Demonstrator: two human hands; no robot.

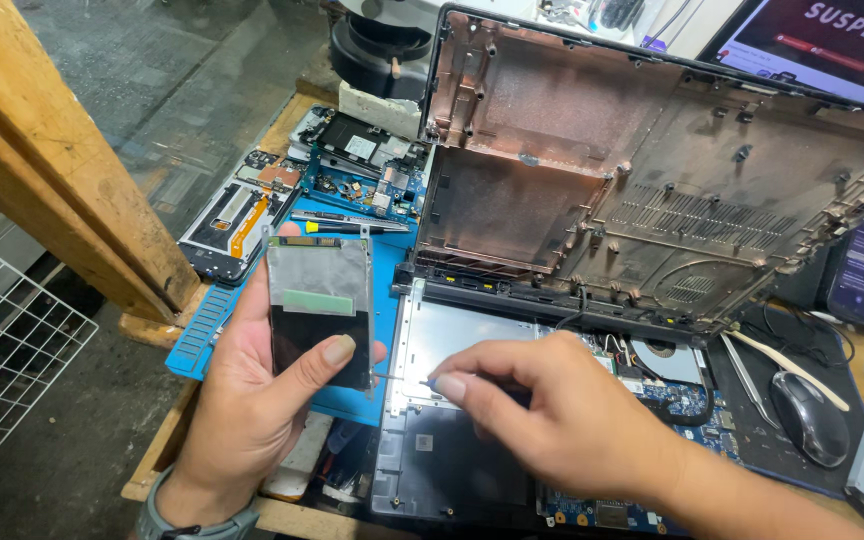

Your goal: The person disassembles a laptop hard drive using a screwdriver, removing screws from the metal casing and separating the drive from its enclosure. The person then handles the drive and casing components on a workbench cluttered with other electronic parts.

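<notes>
My left hand [252, 400] is closed around a flat drive in its metal caddy [319, 308], thumb across the dark lower face, fingers behind; it stands upright above the blue work mat [392, 260]. My right hand [562, 425] pinches a thin screwdriver [402, 379] between thumb and fingertips, its tip pointing at the caddy's right edge, close to my left thumb. Below lies the opened laptop base [452, 440] with its bare metal bay, and behind it the lifted bottom cover [652, 170] leans up. A mouse [810, 415] and tweezers [747, 380] sit to the right; a stripped phone [237, 220] and circuit board [362, 175] to the left.

I reckon the driver could slip off the small screw and jab my thumb or scratch the drive, since I hold it in the air unsupported. A loosened screw might also drop into the open base.
</notes>
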